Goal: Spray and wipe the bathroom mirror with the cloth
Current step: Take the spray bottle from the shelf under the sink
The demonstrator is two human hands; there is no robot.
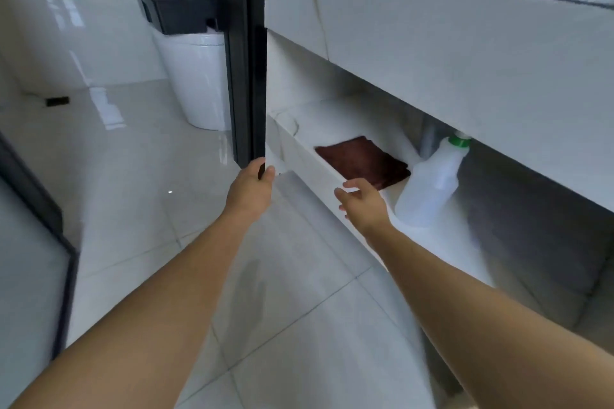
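On glossy shelf (335, 119): folded plush brown cloth (363, 161); translucent plastic bottle (432, 179).

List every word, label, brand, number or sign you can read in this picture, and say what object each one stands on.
None can be read.
Spray bottle: white with a green collar; no label shows on the side facing the camera.
Brown cloth: plain, no tag visible.
Black basket: no markings visible.
Shelf front and floor tiles: plain; the picture is slightly blurred.

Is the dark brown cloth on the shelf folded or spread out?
Folded. The dark brown cloth lies as a neat thick rectangle with layered edges, beside the white plastic bottle.
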